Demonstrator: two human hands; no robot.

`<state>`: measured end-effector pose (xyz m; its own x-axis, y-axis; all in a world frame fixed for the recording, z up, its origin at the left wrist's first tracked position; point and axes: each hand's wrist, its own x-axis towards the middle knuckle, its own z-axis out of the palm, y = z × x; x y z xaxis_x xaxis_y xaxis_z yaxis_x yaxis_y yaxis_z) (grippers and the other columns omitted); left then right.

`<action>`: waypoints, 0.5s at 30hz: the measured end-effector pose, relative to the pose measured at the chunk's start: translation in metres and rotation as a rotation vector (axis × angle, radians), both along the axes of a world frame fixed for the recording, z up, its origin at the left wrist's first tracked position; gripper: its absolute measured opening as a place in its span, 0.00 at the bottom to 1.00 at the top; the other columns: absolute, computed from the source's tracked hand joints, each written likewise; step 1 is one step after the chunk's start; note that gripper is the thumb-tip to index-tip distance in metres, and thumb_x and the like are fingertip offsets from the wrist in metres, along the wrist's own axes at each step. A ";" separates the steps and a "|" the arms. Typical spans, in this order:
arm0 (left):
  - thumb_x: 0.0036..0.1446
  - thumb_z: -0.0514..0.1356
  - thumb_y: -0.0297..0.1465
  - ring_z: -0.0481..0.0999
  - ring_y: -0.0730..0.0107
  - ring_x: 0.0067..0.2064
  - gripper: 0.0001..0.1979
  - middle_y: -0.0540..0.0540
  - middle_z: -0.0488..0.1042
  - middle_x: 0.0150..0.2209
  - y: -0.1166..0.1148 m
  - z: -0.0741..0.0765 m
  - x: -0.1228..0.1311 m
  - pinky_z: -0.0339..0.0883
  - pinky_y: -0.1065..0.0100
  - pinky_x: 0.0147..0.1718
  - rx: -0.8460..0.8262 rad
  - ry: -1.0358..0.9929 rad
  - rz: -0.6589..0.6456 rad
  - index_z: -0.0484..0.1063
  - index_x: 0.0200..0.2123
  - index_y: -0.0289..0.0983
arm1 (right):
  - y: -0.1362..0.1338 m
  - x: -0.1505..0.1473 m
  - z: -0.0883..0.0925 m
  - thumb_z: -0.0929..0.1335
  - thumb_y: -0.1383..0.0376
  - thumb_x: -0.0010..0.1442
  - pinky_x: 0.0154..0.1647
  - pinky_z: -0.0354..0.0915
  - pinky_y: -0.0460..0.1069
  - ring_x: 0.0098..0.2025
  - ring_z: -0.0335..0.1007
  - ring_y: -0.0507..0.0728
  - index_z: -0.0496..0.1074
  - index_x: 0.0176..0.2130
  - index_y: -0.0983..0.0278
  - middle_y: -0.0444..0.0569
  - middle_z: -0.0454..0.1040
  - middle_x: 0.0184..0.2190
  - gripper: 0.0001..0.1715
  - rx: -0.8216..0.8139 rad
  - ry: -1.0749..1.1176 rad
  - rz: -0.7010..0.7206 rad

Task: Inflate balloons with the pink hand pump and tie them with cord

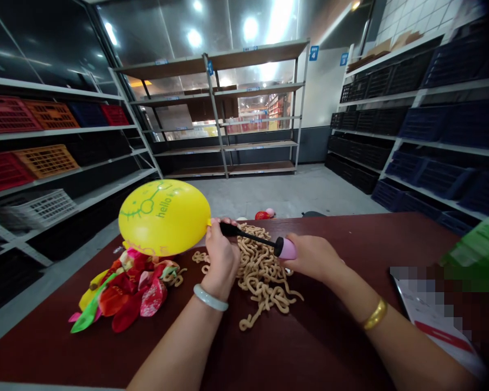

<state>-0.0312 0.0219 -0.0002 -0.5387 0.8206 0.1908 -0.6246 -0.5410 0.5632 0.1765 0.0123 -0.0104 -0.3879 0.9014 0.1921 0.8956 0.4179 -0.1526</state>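
Observation:
A blown-up yellow balloon (164, 216) with green print hovers over the dark red table (318, 336). My left hand (221, 251) is closed round the balloon's neck where it sits on the black nozzle of a hand pump (256, 238). My right hand (312, 255) grips the pump's pink handle end. Both hands rest just above a heap of tan curly cords (261, 277).
A pile of flat balloons (124, 290) in red, pink, yellow and green lies at the left. A green balloon (478, 250) and a printed sheet (436, 320) sit at the right edge. Shelving with crates lines both sides. Two small balloons (264, 214) lie on the floor beyond.

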 end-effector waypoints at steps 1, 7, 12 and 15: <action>0.56 0.62 0.36 0.71 0.73 0.28 0.11 0.52 0.67 0.26 -0.003 -0.003 0.010 0.66 0.68 0.33 -0.006 0.011 -0.015 0.61 0.32 0.38 | -0.002 -0.002 0.001 0.67 0.45 0.52 0.27 0.53 0.49 0.33 0.74 0.61 0.69 0.37 0.59 0.48 0.77 0.31 0.22 0.001 0.002 -0.006; 0.57 0.61 0.37 0.72 0.72 0.29 0.10 0.51 0.69 0.28 -0.020 -0.015 0.054 0.69 0.64 0.36 -0.070 0.064 -0.135 0.64 0.33 0.38 | -0.011 -0.010 0.004 0.66 0.43 0.54 0.28 0.56 0.49 0.32 0.74 0.60 0.69 0.39 0.59 0.48 0.77 0.31 0.25 -0.025 0.057 -0.022; 0.58 0.60 0.37 0.73 0.71 0.30 0.10 0.50 0.71 0.27 -0.020 -0.019 0.056 0.69 0.63 0.37 -0.080 0.104 -0.146 0.66 0.32 0.36 | -0.011 -0.013 0.000 0.68 0.47 0.55 0.38 0.63 0.51 0.44 0.73 0.61 0.65 0.54 0.60 0.52 0.74 0.47 0.32 0.050 0.170 0.119; 0.58 0.60 0.36 0.73 0.71 0.31 0.09 0.49 0.73 0.28 -0.017 -0.023 0.053 0.68 0.65 0.39 -0.114 0.115 -0.092 0.68 0.32 0.36 | -0.013 -0.014 -0.001 0.67 0.51 0.60 0.43 0.64 0.51 0.47 0.71 0.60 0.59 0.60 0.57 0.51 0.69 0.54 0.33 0.091 0.187 0.231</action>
<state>0.0216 0.0053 -0.0228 -0.4406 0.8851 0.1500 -0.5962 -0.4134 0.6882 0.1622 -0.0006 -0.0119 -0.5310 0.7693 0.3552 0.7352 0.6267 -0.2584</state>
